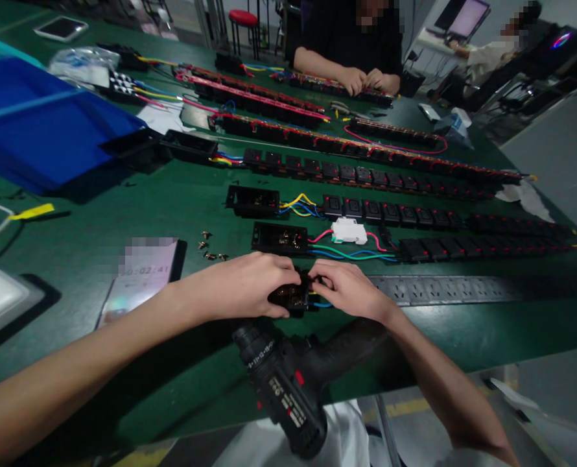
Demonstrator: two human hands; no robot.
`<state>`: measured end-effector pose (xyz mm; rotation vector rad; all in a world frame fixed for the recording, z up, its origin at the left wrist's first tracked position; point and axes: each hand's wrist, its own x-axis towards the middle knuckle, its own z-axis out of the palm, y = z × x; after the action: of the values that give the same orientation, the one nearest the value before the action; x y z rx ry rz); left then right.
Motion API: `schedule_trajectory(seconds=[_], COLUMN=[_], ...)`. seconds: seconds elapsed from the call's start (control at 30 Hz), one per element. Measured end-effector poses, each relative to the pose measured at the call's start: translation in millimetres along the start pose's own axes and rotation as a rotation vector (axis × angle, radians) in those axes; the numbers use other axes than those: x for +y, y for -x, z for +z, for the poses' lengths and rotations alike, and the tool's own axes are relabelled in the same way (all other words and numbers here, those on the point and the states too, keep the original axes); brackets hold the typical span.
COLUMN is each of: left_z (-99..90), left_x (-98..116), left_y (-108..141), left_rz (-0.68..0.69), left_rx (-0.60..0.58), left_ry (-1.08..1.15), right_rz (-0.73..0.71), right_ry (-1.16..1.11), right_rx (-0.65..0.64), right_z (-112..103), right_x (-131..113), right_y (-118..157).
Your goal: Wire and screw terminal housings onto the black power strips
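My left hand (pixel 249 285) grips a small black connection box (pixel 292 299) from its left end, with thumb and fingers on either side. Brass-coloured metal parts show inside the box. At the box's right end my right hand (pixel 354 290) is closed in a pinch; what lies between its fingertips is hidden. A blue wire (pixel 323 305) runs out of the box beneath that hand. Behind the right hand stretches a grey socket strip (pixel 429 290). Nearest to me, a black cordless drill (pixel 288 383) lies on its side at the table's edge.
Several brass screws (pixel 205 244) lie beyond my left wrist. A phone (pixel 145 279) sits left. Beyond are black boxes wired to socket rows (pixel 390 213), one with a white module (pixel 349 231). A blue bin (pixel 50 123) stands left. Across the table, a person's hands (pixel 364 80) handle another strip.
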<state>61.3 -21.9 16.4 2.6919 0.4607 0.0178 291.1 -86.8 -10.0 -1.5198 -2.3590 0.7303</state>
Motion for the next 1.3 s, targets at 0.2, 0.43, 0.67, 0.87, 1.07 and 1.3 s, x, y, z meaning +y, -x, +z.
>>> schedule_trajectory(seconds=[0.2,0.43,0.67,0.87,1.07,1.3], left_z=[2.5,-0.8,0.1,0.8,5.2,4.1], left_x=[1.4,6.5,6.2,5.6,4.5,7.3], left_y=[-1.4,-4.4,-3.1,-4.0,-2.0,-1.5], left_rz=[0.001,-0.014,0.01,0.02,0.019,-0.014], left_rx=[0.008,-0.052,-0.049,-0.054,-0.041,-0.034], left_ry=[-0.029,-0.065,-0.059,-0.02,-0.036,-0.085], right_rz=[-0.005,-0.028,0.013,0.03,0.046,0.042], right_ry=[-0.011,-0.016,-0.066,-0.079,-0.082,-0.083], right_rx=[0.001,0.008,-0.006,0.008,0.012,0.006], right_z=[0.7,1.6,2.2,3.2,3.6,3.3], right_x=[1.1,2.5,2.7,-0.1,-0.1,1.5], right_y=[-0.2,-1.0,-2.5,-2.8,-3.0,-3.2])
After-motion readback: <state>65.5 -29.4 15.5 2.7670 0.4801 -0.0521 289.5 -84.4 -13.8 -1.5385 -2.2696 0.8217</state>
